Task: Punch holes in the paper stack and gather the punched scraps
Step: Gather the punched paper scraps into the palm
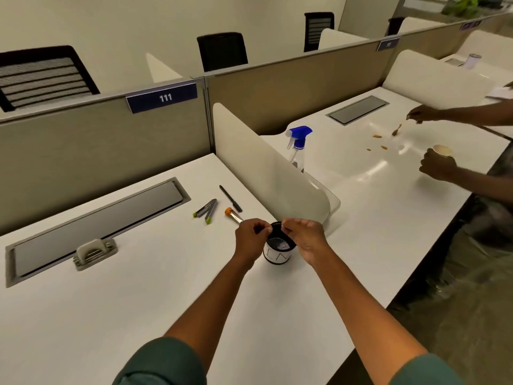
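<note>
Black cup (277, 255) contents unclear; left hand (251, 240), right hand (304, 238) fingertips curled at rim

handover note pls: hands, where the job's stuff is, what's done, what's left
Left hand and right hand: both over the rim of the black cup, fingertips pinched; what is in each grip is too small to tell.
Hole punch sits idle near the left cable tray on the desk.
White bits lie inside the cup.
No paper stack in view.
Left: probably finish dropping scraps; confirm punching is done.
</note>
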{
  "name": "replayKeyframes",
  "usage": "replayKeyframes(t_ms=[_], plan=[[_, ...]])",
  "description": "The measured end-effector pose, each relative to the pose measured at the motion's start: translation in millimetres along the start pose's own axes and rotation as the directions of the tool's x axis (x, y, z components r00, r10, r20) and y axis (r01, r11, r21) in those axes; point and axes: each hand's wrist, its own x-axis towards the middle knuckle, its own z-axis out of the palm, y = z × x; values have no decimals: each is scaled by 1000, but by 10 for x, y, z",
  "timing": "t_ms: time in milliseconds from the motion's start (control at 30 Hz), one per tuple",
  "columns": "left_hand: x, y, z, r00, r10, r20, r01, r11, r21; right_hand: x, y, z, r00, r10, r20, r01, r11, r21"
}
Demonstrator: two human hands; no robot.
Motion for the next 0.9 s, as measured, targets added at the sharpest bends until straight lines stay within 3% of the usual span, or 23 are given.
replayKeyframes(t_ms=[100,167,300,433,600,800,900], plan=[[89,10,91,999,39,-12,-38,993,116,120,64,-53,995,-87,-57,65,947,-314],[150,21,153,998,60,-6,-58,982,179,181,98,-76,984,-174,-44,121,825,-552],[244,27,244,993,112,37,-118,940,321,232,109,-80,951,-298,79,253,608,-753],[296,50,292,977,179,112,-211,860,465,242,97,-94,936,-284,207,316,426,-847],[304,-14,276,970,185,158,-243,768,593,239,91,-130,915,-303,266,362,326,-873],[200,-110,182,962,266,66,-266,849,458,194,63,-98,870,-413,268,413,315,-854],[105,-138,60,976,216,-19,-203,941,270,132,49,-51,848,-466,252,441,359,-822]])
